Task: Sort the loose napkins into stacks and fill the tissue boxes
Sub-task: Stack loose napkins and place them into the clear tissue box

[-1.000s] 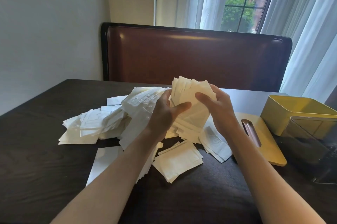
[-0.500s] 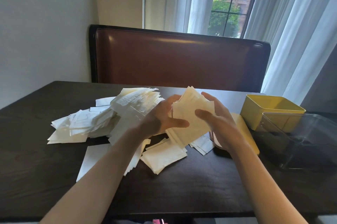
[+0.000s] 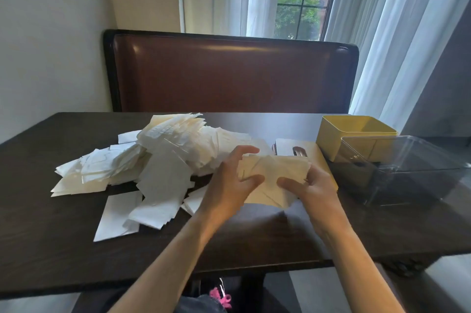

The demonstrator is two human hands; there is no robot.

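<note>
From the head camera, the left hand point(image 3: 229, 180) and the right hand point(image 3: 312, 185) each curl their fingers round one side of a small bunch of soft white paper napkins point(image 3: 274, 175), held low over the dark wooden table point(image 3: 63, 249). A big messy heap of loose white napkins point(image 3: 158, 159) lies just to the left, not sorted yet. The square yellow box point(image 3: 351, 131) and the clear plastic box point(image 3: 407, 167) on the right look empty, so I think most of the job is left.

Soft matt paper napkins point(image 3: 163, 159) lie on a dark wood-grain counter point(image 3: 51, 249), beside a matt yellow box point(image 3: 339, 134), a glossy clear plastic box point(image 3: 407, 167) and a shiny leather bench back point(image 3: 229, 75)
</note>
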